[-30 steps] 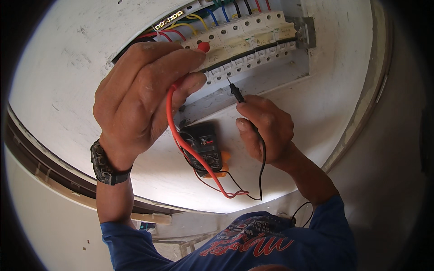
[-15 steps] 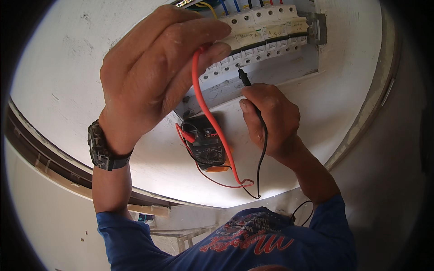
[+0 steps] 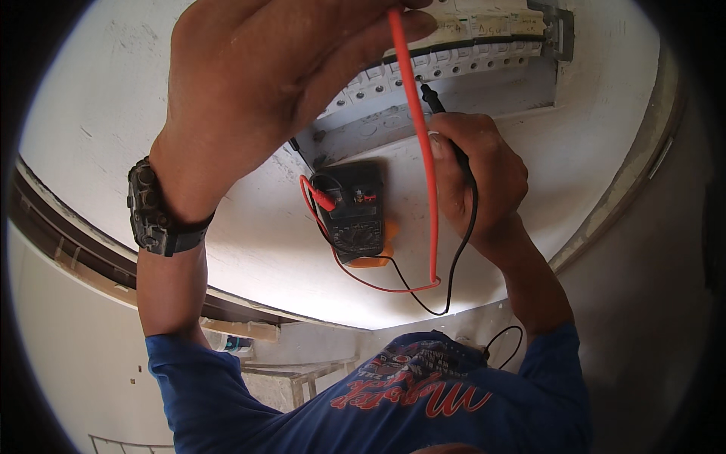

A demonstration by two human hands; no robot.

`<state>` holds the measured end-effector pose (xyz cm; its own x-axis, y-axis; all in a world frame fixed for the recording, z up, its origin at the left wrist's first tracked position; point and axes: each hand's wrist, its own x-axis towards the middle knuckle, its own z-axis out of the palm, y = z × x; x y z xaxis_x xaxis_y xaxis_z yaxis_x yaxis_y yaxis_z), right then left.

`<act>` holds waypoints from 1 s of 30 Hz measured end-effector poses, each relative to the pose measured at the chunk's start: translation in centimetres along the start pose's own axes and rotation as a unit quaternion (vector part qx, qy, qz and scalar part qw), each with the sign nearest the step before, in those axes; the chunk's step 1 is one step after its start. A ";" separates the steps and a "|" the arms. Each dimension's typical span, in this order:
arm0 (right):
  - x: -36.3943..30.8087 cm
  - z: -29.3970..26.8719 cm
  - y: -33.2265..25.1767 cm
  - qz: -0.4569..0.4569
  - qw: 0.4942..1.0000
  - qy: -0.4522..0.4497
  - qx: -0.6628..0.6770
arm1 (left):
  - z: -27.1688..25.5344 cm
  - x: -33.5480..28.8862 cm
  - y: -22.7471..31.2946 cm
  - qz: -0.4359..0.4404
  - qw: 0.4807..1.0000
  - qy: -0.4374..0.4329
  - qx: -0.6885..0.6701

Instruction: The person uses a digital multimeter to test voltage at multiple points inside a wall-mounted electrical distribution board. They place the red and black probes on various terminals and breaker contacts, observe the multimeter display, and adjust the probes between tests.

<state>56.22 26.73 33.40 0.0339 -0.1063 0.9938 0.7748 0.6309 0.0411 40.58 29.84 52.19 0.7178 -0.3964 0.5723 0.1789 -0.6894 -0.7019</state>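
My left hand [image 3: 253, 87] is raised at the top left, its fingertips partly cut off by the upper edge. It pinches a red test probe, whose body is mostly hidden; the red lead [image 3: 420, 121] hangs from between thumb and fingers. My right hand [image 3: 488, 174] grips a black test probe [image 3: 433, 99], its tip at a lower screw terminal in the row of white circuit breakers [image 3: 484, 54]. Both leads run to a black multimeter [image 3: 357, 200] with an orange edge, below the breakers. Its display cannot be read from here.
The breakers sit in a recessed grey box [image 3: 522, 87] in a white wall [image 3: 83, 121]. A black cable end [image 3: 297, 146] pokes out by the box's lower left corner. A railing [image 3: 291, 371] and a small container [image 3: 238, 346] are farther off below.
The view has shifted, so breakers and meter sit differently in it. My left hand has moved up with the red probe, drawing its lead higher. The black probe's tip stays at the same terminal.
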 end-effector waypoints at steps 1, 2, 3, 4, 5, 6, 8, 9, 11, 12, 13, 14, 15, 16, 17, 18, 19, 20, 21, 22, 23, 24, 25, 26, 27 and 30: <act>0.0 -0.1 -0.1 0.005 1.000 -0.007 0.002 | 0.2 0.0 0.0 0.014 1.000 0.003 0.008; 0.0 -0.2 -0.2 0.008 1.000 -0.011 -0.001 | 0.4 -0.2 0.1 0.014 1.000 0.003 0.019; -0.1 -0.5 -0.3 0.010 1.000 -0.013 -0.004 | 0.6 -0.3 0.2 0.015 1.000 0.009 0.011; 0.0 -0.6 -0.4 0.013 1.000 -0.015 -0.012 | 0.9 -0.5 0.3 0.015 1.000 0.015 0.003; 0.0 -0.7 -0.5 0.021 0.999 -0.024 -0.010 | 1.0 -0.5 0.3 0.015 0.999 0.027 -0.025; 0.1 -0.9 -0.5 0.031 0.999 -0.033 -0.012 | 0.9 -0.6 0.4 0.001 0.999 0.007 -0.052; 0.2 -1.0 -0.5 0.033 0.998 -0.043 -0.016 | 0.7 -0.7 0.5 -0.044 0.992 -0.063 -0.103; 0.2 -1.0 -0.5 0.024 0.999 -0.044 -0.019 | 0.7 -0.6 0.5 -0.043 0.987 -0.072 -0.134; 0.3 -1.0 -0.5 0.019 0.999 -0.047 -0.019 | 0.7 -0.3 0.7 -0.014 0.978 -0.050 -0.203; 0.2 -1.0 -0.6 0.023 0.998 -0.050 -0.015 | 0.7 -0.2 0.8 0.011 0.980 -0.029 -0.195; 0.2 -1.0 -0.6 0.025 0.998 -0.053 -0.015 | 0.6 0.0 0.9 0.036 0.982 -0.007 -0.186; 0.2 -1.0 -0.7 0.027 0.998 -0.056 -0.014 | 0.7 0.1 1.3 0.055 0.990 0.004 -0.133; 0.2 -1.1 -0.7 0.025 0.998 -0.060 -0.015 | 0.4 0.1 1.3 0.059 0.992 -0.001 -0.115; 0.2 -1.1 -0.8 0.024 0.998 -0.063 -0.017 | 0.3 0.1 1.6 0.064 0.993 -0.006 -0.097; 0.2 -1.1 -0.7 0.028 0.997 -0.064 -0.016 | 0.0 0.1 1.4 0.053 0.992 -0.027 -0.115; 0.2 -1.1 -0.7 0.031 0.997 -0.065 -0.015 | 0.0 0.1 1.5 0.053 0.991 -0.027 -0.117; 0.3 -1.0 -0.6 0.022 0.998 -0.065 -0.015 | 0.0 0.1 1.4 0.052 0.991 -0.027 -0.119; 0.3 -0.9 -0.6 0.021 0.998 -0.063 -0.019 | 0.2 0.1 1.4 0.060 0.993 -0.007 -0.107; 0.4 -0.9 -0.5 0.009 0.998 -0.060 -0.025 | 0.2 0.1 1.3 0.066 0.994 -0.004 -0.089; 0.4 -0.8 -0.5 0.008 0.998 -0.056 -0.032 | 0.5 0.0 1.2 0.073 0.995 0.000 -0.072; 0.4 -0.8 -0.6 0.008 0.998 -0.057 -0.025 | 0.4 0.0 0.9 0.080 0.995 -0.013 -0.050; 0.4 -0.7 -0.6 0.018 0.998 -0.055 -0.023 | 0.4 -0.1 0.7 0.086 0.995 -0.018 -0.045; 0.3 -0.6 -0.6 0.020 0.998 -0.048 -0.019 | 0.4 -0.2 0.5 0.093 0.995 -0.022 -0.040; 0.3 -0.6 -0.6 0.021 0.998 -0.049 -0.031 | 0.2 -0.4 0.3 0.097 0.994 -0.021 -0.054; 0.4 -0.5 -0.6 0.017 0.998 -0.047 -0.040 | 0.1 -0.6 0.2 0.098 0.994 -0.021 -0.051; 0.4 -0.5 -0.3 -0.004 0.999 -0.032 -0.032 | 0.1 -1.0 0.1 0.086 0.996 -0.027 -0.009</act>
<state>56.33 26.07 33.77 -0.0122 -0.0606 0.9981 0.8136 0.5797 0.0451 39.93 30.22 51.47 0.7726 -0.4760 0.4202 0.0392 -0.6247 -0.7799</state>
